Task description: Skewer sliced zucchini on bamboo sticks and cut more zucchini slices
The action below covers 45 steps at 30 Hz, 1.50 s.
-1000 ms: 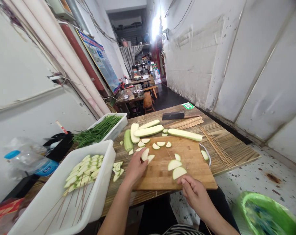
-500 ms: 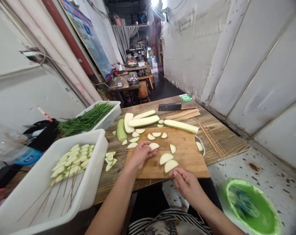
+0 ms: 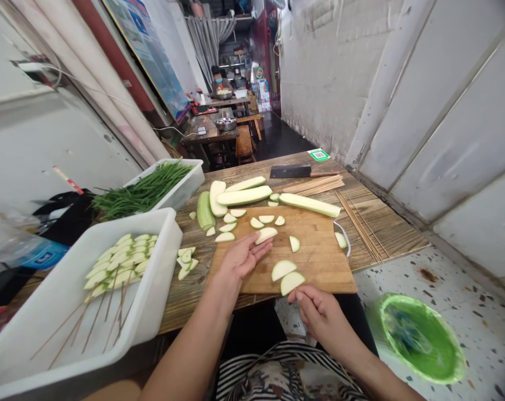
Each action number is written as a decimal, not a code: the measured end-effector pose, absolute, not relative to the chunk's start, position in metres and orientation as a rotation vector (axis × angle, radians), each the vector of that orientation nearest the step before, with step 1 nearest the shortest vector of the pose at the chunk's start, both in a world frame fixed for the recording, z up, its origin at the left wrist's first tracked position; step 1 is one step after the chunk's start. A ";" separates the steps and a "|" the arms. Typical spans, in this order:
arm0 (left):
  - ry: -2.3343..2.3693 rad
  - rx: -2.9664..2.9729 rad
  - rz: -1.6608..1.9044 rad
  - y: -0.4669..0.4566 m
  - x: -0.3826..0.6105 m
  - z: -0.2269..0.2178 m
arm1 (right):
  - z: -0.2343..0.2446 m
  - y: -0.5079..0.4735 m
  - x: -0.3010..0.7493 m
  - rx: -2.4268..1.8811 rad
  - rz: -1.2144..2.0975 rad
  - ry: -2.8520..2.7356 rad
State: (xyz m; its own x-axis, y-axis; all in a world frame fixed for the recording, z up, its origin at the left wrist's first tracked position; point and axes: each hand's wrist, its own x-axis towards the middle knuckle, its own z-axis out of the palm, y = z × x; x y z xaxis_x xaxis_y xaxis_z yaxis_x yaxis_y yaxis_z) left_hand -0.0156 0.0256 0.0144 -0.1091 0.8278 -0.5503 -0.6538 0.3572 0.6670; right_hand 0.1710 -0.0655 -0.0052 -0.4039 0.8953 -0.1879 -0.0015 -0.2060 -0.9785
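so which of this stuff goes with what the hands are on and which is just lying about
In hand: left hand, fingertips on a slice; right hand beside two slices; cutting board; loose skewers; white tray of skewered slices.
Lying about: cleaver; tray of greens; green bin; plastic bottle.

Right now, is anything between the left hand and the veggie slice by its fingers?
No. The left hand lies open on the cutting board, fingertips right at the slice; nothing visible sits between them.

wooden table [image 3: 388, 229] | cutting board [image 3: 319, 262] | white tray [image 3: 163, 301] | cleaver [image 3: 289, 171] | skewers [image 3: 316, 185]
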 end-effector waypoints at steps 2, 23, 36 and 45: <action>1.101 0.197 1.277 0.025 -0.015 0.015 | -0.007 -0.065 0.170 -1.103 1.691 -1.367; 1.134 0.203 1.285 0.024 -0.018 0.007 | -0.012 -0.065 0.171 -1.138 1.684 -1.385; 1.154 0.317 1.288 0.022 -0.016 0.009 | -0.012 -0.065 0.170 -1.141 1.682 -1.373; 1.131 0.437 1.260 0.016 -0.008 0.013 | -0.014 -0.061 0.163 -1.131 1.643 -1.337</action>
